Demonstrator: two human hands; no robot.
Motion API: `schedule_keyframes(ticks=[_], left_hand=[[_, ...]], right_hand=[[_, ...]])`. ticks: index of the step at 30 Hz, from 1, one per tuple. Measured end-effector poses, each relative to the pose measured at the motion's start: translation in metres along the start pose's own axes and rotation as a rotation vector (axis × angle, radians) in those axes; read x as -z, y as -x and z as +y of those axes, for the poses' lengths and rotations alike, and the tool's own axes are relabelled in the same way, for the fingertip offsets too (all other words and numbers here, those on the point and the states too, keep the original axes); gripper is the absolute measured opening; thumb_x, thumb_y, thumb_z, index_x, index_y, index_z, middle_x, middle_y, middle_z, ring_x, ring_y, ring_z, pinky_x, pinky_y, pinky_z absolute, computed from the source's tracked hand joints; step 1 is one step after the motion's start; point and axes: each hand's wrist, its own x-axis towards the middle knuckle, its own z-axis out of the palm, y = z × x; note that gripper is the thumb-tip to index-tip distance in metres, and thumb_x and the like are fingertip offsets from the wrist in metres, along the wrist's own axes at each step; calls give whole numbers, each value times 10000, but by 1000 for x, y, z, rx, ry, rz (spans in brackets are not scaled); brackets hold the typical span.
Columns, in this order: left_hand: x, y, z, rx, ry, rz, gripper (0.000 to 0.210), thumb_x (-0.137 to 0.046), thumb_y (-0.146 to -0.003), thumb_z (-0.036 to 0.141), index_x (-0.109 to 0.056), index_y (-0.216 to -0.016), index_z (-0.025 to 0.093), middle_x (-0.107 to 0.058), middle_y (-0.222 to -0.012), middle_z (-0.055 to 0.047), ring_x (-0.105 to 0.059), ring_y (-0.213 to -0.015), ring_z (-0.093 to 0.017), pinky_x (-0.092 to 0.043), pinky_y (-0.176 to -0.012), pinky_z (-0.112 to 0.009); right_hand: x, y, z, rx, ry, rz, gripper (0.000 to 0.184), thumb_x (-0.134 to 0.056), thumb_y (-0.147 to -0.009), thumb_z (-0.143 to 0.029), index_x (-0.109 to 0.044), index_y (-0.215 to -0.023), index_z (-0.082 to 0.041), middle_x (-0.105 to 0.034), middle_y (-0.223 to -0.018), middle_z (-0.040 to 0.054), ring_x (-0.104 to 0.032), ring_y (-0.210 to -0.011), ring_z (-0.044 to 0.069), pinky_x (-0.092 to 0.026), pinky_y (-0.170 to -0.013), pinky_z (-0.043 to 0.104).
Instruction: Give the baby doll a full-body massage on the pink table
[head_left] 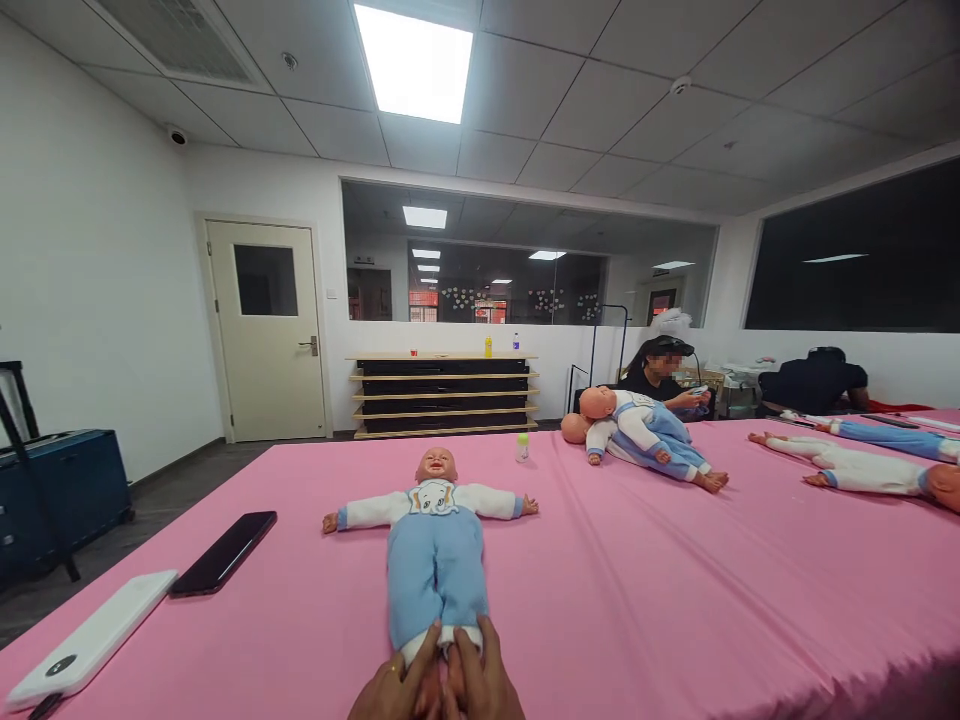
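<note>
A baby doll (436, 560) in a white top with a cartoon animal face and light blue trousers lies on its back on the pink-covered table (600, 620). Its head points away from me and its arms are spread wide. At the near end, my left hand (396, 688) is closed around one of the doll's feet, thumb along the white trouser cuff. My right hand (486, 682) grips the other foot beside it, fingers at the cuff. The two hands are close together, and the feet are partly hidden by my fingers.
On the left lie a black phone (225, 553) and a white power bank (94, 637). A small green-capped bottle (523, 448) stands beyond the doll. More dolls (645, 435) lie piled at the back, another doll (870, 465) at right. Two people sit behind the table; a suitcase (67, 500) stands left.
</note>
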Motion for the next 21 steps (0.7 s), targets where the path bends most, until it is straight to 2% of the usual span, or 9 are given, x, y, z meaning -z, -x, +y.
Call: schedule_keyframes(ticks=[3,6,9,11,15,21], left_hand=[[14,14,20,-7,22,105,560,-402,-904,352,-357,-1462,323,-633,-1177,-125,-635,-1006,-253,-522,-846,-373],[27,23,35,20,35,176,548,-410,-889,286,-389,-1434,233,-597,-1243,-134,-599,-1075,-257,-487,-899,-379],[32,27,39,77,21,287,557,-443,-839,210,-392,-1390,147,-570,-1260,-150,-550,-1136,-264,-431,-976,-391],[33,27,38,128,9,340,571,-461,-799,168,-386,-1363,126,-572,-1225,-149,-541,-1128,-262,-426,-968,-385],[35,27,38,173,-14,333,542,-471,-761,136,-417,-1299,173,-590,-1108,-97,-559,-1050,-236,-440,-895,-347],[37,31,42,184,-66,275,422,-464,-800,180,-448,-1222,206,-625,-1024,-73,-596,-961,-216,-426,-812,-310]], right_hand=[[12,5,-5,69,10,-24,458,-517,-880,-341,-570,-1306,-182,-390,-1433,186,-546,-1190,334,-516,-932,411],[31,6,-17,113,11,-67,421,-450,-916,-278,-534,-1320,-195,-376,-1428,168,-507,-1239,293,-472,-994,401],[42,5,-26,121,16,-71,418,-454,-898,-220,-521,-1309,-177,-387,-1400,168,-507,-1230,273,-452,-1016,402],[42,5,-26,108,18,-65,442,-486,-873,-208,-504,-1314,-169,-388,-1394,169,-517,-1214,270,-460,-1007,403],[36,6,-19,99,58,-50,472,-505,-864,-223,-470,-1331,-167,-361,-1408,184,-539,-1181,280,-487,-970,429],[35,7,-18,113,76,-12,473,-514,-855,-216,-454,-1323,-184,-362,-1395,174,-538,-1182,272,-490,-970,425]])
